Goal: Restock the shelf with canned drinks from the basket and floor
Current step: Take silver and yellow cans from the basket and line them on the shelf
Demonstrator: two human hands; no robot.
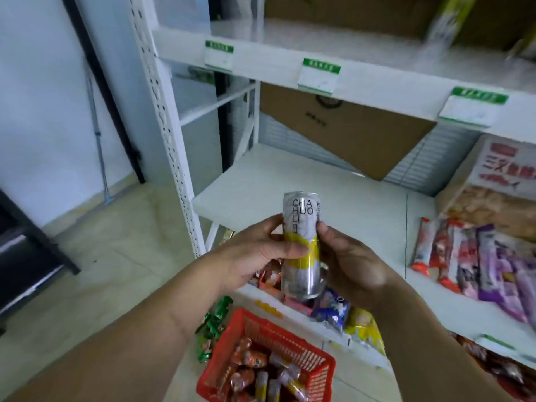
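Note:
I hold a slim silver-and-yellow drink can (301, 219) upright in front of the white shelf board (261, 181). My left hand (261, 250) grips the can's left side, thumb across the yellow band. My right hand (348, 262) grips its right side. Below, on the floor, a red plastic basket (249, 320) holds several orange and silver-yellow cans (261, 369). The can's bottom hangs above the lower shelf's front edge.
Snack sticks in red and purple wrappers (475, 256) lie on the right of the shelf board, beside a printed carton (504, 172). A cardboard box (348, 129) leans at the back. Snack packets (336, 309) fill the lower shelf. Green packets (214, 323) lie on the tiled floor.

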